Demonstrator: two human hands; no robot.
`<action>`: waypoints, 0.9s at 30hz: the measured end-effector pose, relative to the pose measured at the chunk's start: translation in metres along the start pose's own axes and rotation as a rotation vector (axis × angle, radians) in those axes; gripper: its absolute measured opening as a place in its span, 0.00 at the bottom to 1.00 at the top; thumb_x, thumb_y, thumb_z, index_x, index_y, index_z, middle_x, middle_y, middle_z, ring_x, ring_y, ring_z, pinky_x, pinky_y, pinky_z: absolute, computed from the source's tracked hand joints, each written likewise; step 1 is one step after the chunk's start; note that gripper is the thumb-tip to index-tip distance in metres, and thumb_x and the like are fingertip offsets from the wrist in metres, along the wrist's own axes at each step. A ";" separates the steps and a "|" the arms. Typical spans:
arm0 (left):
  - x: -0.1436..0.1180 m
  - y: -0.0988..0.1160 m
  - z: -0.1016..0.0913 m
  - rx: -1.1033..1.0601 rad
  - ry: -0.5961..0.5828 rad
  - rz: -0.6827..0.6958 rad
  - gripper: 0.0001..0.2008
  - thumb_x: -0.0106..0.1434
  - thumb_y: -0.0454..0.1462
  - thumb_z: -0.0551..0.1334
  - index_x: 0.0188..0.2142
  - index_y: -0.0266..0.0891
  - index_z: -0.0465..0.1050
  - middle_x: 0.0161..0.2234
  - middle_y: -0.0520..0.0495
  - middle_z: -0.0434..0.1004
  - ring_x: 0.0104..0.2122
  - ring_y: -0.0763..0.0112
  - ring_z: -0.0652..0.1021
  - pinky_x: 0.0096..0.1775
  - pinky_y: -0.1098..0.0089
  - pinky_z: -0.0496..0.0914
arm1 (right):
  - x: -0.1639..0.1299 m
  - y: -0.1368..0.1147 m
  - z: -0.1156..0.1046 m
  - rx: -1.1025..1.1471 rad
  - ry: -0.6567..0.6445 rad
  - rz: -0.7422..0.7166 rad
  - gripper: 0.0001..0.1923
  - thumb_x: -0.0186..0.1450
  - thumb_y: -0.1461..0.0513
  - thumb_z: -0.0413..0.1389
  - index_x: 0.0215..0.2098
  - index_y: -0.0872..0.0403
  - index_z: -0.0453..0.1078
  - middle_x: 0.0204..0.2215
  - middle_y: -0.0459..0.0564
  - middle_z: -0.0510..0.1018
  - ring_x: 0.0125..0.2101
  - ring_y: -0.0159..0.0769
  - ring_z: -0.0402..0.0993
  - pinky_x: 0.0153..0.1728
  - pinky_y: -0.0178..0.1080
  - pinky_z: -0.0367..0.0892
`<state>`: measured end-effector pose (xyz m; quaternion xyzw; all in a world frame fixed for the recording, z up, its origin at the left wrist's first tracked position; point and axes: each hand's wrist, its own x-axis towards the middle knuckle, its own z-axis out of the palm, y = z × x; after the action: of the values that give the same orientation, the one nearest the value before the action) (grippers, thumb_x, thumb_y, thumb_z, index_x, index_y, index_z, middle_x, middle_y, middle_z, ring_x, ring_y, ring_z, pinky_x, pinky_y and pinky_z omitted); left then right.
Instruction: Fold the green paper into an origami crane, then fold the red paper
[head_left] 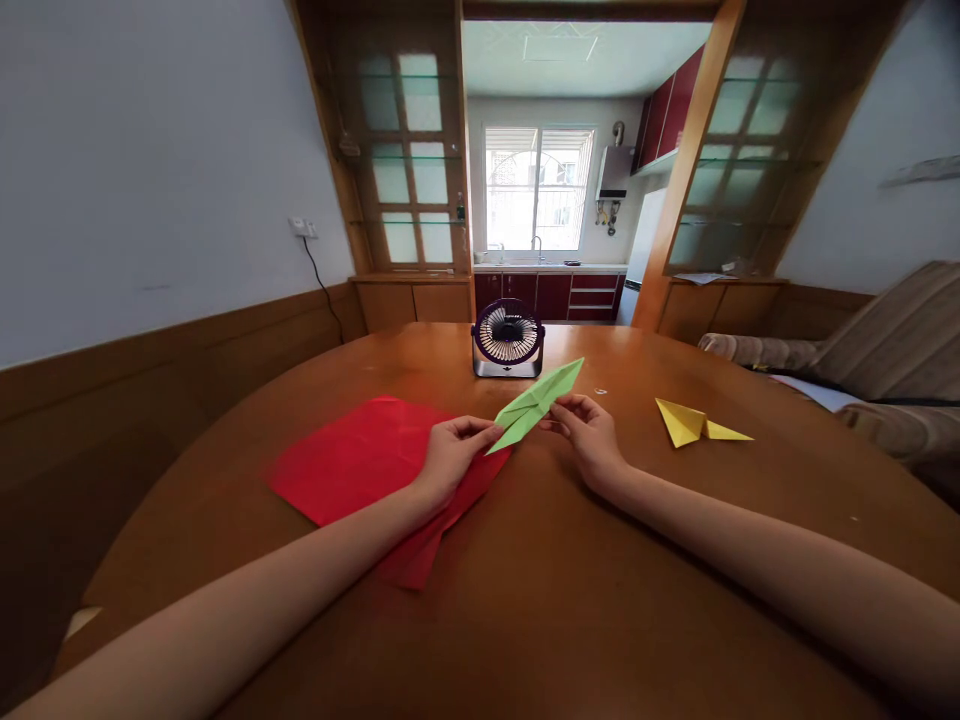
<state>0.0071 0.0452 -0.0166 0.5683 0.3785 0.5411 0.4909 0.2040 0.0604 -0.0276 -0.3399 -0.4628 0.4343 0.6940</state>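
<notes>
Green paper (538, 402), matte, folded into a long narrow shape with pointed ends and a raised centre crease, held above the middle of the glossy round wooden table (525, 600), slanting from near-left up to far-right. Left hand (452, 457) pinching the near-left tip between thumb and curled fingers, wrist resting over the red sheets (360, 455) (flat, thin, overlapping, slightly translucent at the edges). Right hand (589, 432) pinching the mid-section edge, fingertips pressed together, palm turned inward. Both forearms bare, stretched across the near tabletop. Yellow folded paper (694, 423), angular with a thin pointed tail, lying to the right, well apart. Small desk fan (508, 339), dark round grille on a pale base, just beyond the green piece.
</notes>
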 end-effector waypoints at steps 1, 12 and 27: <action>0.000 0.001 0.000 0.001 -0.005 0.002 0.17 0.45 0.43 0.74 0.28 0.37 0.72 0.27 0.49 0.76 0.27 0.71 0.74 0.31 0.71 0.67 | -0.001 0.000 0.000 -0.009 -0.009 0.001 0.18 0.50 0.55 0.68 0.32 0.54 0.67 0.30 0.46 0.75 0.28 0.34 0.75 0.37 0.44 0.75; -0.003 0.004 0.006 -0.079 -0.138 0.059 0.27 0.49 0.43 0.72 0.42 0.42 0.61 0.28 0.55 0.74 0.27 0.72 0.76 0.29 0.74 0.69 | -0.019 -0.007 0.012 -0.227 -0.296 0.000 0.16 0.55 0.54 0.65 0.36 0.53 0.69 0.26 0.43 0.74 0.26 0.30 0.70 0.27 0.35 0.66; -0.004 0.003 0.006 0.067 -0.037 0.161 0.19 0.52 0.43 0.70 0.39 0.37 0.68 0.33 0.49 0.75 0.27 0.71 0.78 0.32 0.69 0.74 | -0.020 -0.006 0.011 -0.191 -0.385 -0.143 0.19 0.57 0.58 0.64 0.44 0.50 0.66 0.43 0.48 0.73 0.34 0.31 0.73 0.36 0.38 0.72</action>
<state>0.0121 0.0403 -0.0143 0.6228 0.3405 0.5552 0.4334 0.1918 0.0405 -0.0256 -0.2813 -0.6488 0.3951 0.5864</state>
